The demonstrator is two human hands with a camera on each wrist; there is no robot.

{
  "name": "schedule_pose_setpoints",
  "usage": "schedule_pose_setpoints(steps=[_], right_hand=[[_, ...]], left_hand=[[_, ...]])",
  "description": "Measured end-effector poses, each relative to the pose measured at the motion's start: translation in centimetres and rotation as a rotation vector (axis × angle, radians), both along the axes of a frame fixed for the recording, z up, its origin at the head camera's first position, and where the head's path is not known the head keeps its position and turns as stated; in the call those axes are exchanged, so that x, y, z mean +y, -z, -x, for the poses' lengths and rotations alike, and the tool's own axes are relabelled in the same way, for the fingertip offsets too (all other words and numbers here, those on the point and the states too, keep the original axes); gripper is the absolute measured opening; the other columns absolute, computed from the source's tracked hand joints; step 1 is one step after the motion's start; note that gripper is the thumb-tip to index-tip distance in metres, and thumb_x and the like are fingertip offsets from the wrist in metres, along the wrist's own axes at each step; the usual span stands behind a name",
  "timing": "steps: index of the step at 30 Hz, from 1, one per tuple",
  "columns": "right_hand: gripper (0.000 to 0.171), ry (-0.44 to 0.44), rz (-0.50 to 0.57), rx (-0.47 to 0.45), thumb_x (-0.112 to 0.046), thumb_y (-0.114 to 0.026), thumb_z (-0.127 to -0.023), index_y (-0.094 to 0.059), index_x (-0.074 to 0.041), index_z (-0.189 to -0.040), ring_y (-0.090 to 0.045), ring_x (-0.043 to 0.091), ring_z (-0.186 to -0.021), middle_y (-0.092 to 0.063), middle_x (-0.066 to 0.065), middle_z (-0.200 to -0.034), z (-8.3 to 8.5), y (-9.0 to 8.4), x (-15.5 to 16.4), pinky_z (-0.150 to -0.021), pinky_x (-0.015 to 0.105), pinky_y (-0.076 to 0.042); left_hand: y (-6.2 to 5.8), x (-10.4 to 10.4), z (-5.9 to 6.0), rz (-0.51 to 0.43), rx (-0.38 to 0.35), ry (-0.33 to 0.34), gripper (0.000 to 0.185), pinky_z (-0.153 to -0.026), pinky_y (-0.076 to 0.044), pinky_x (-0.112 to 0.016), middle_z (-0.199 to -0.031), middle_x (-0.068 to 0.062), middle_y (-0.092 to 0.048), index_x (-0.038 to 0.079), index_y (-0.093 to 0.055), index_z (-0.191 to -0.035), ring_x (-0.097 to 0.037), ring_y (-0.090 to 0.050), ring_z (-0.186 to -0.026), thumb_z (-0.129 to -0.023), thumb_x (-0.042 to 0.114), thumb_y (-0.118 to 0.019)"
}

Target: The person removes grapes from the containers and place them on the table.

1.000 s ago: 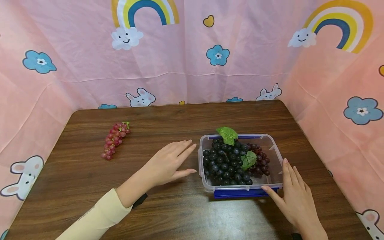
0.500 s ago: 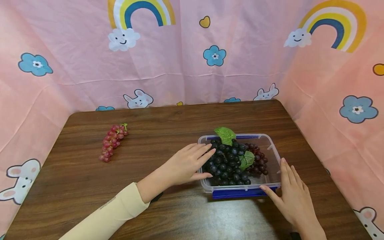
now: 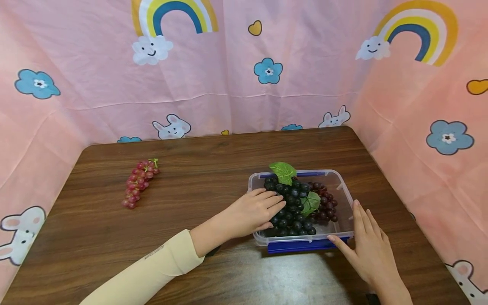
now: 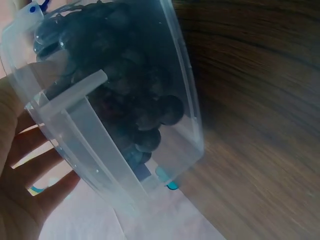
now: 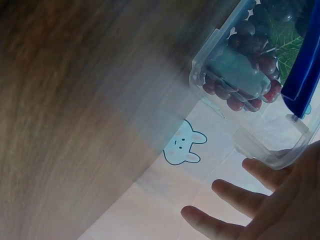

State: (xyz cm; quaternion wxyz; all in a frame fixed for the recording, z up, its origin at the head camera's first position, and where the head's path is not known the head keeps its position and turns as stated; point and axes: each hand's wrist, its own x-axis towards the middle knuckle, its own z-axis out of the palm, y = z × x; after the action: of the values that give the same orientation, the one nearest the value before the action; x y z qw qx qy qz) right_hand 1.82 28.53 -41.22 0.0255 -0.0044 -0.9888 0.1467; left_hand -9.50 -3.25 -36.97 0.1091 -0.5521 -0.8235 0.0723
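A clear plastic container with blue clips stands on the brown table. It holds a bunch of dark grapes with green leaves and a smaller bunch of purple-red grapes. My left hand reaches over the container's left wall, and its nearly straight fingers lie on the dark grapes. My right hand rests flat against the container's front right corner, thumb along the blue front clip. The left wrist view shows the container wall close up, the right wrist view its corner.
A loose bunch of red grapes lies on the table at the far left. Pink printed cloth walls the table at the back and on both sides. My left arm wears a cream sleeve.
My left hand has moved right, from the table beside the container over its wall and onto the dark grapes. The right hand has stayed at the corner.
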Motion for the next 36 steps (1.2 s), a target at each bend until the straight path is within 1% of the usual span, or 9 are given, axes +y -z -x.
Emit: schedule_pose_setpoints(steps=[5,11,15,18,23,27,30,33,36], right_hand=[[0.111,0.003,0.002,-0.001,-0.064,-0.064,-0.098,-0.003,-0.006,-0.170,-0.028,0.056,-0.151,-0.026,0.029,-0.170,0.0,0.0,-0.1,-0.104,0.080,-0.032],[0.111,0.001,0.006,-0.007,-0.064,-0.064,-0.098,-0.003,-0.006,-0.170,-0.027,0.055,-0.152,-0.026,0.028,-0.170,0.1,0.0,-0.2,-0.104,0.081,-0.031],[0.111,-0.003,0.001,0.009,-0.063,-0.065,-0.098,-0.003,-0.006,-0.170,-0.029,0.055,-0.151,-0.027,0.028,-0.169,0.2,0.0,-0.2,-0.104,0.081,-0.032],[0.111,-0.005,0.003,0.020,-0.062,-0.066,-0.098,-0.004,-0.005,-0.170,-0.030,0.056,-0.150,-0.027,0.029,-0.169,0.2,0.0,-0.2,-0.104,0.080,-0.033],[0.111,0.000,0.005,0.004,-0.063,-0.065,-0.098,-0.002,-0.006,-0.170,-0.029,0.057,-0.150,-0.026,0.030,-0.169,0.3,0.0,0.0,-0.104,0.081,-0.033],[0.111,0.003,0.006,0.000,-0.063,-0.065,-0.098,-0.001,-0.006,-0.170,-0.029,0.057,-0.150,-0.026,0.030,-0.169,0.3,0.1,0.0,-0.104,0.081,-0.032],[0.111,0.004,0.006,0.004,-0.062,-0.065,-0.098,-0.003,-0.005,-0.170,-0.029,0.057,-0.150,-0.026,0.030,-0.169,0.3,0.1,0.1,-0.103,0.082,-0.033],[0.110,0.004,0.005,0.004,-0.062,-0.065,-0.098,-0.004,-0.004,-0.170,-0.030,0.057,-0.149,-0.026,0.030,-0.169,0.4,0.1,0.1,-0.102,0.082,-0.033],[0.111,0.005,0.002,0.001,-0.062,-0.065,-0.099,-0.003,-0.004,-0.170,-0.030,0.058,-0.149,-0.025,0.031,-0.169,0.4,0.1,0.1,-0.102,0.082,-0.034]], left_hand=[[-0.1,0.7,0.0,0.058,-0.059,-0.047,0.064,-0.115,-0.047,-0.040,-0.150,-0.002,-0.062,0.014,-0.059,-0.151,-0.019,-0.055,-0.141,-0.097,0.045,-0.076],[-0.2,1.5,-0.2,0.107,-0.083,-0.105,0.064,-0.110,-0.051,-0.049,-0.146,0.001,-0.064,0.016,-0.061,-0.149,-0.022,-0.052,-0.141,-0.093,0.041,-0.082],[-0.1,2.2,-0.4,0.125,-0.152,-0.155,0.069,-0.109,-0.052,-0.054,-0.153,-0.004,-0.058,0.017,-0.055,-0.150,-0.029,-0.048,-0.146,-0.091,0.035,-0.086],[0.2,2.8,-0.6,0.138,-0.176,-0.188,0.068,-0.107,-0.053,-0.057,-0.156,-0.005,-0.055,0.018,-0.051,-0.151,-0.033,-0.046,-0.146,-0.093,0.028,-0.085],[0.5,3.4,-0.5,0.171,-0.161,-0.202,0.068,-0.103,-0.056,-0.056,-0.157,-0.004,-0.054,0.024,-0.047,-0.156,-0.034,-0.047,-0.145,-0.097,0.017,-0.080],[0.7,3.3,-0.4,0.158,-0.153,-0.185,0.073,-0.093,-0.061,-0.051,-0.155,-0.004,-0.054,0.028,-0.043,-0.159,-0.034,-0.048,-0.143,-0.097,0.019,-0.080],[0.8,3.3,-0.1,0.128,-0.175,-0.180,0.082,-0.087,-0.062,-0.048,-0.153,-0.003,-0.052,0.038,-0.032,-0.165,-0.034,-0.049,-0.140,-0.099,0.020,-0.077],[0.8,3.5,0.1,0.130,-0.226,-0.192,0.095,-0.088,-0.060,-0.051,-0.156,-0.004,-0.047,0.048,-0.020,-0.167,-0.034,-0.047,-0.141,-0.099,0.013,-0.076],[0.8,4.1,0.1,0.165,-0.224,-0.212,0.100,-0.090,-0.060,-0.051,-0.158,-0.003,-0.044,0.049,-0.018,-0.168,-0.036,-0.045,-0.143,-0.098,0.006,-0.075]])
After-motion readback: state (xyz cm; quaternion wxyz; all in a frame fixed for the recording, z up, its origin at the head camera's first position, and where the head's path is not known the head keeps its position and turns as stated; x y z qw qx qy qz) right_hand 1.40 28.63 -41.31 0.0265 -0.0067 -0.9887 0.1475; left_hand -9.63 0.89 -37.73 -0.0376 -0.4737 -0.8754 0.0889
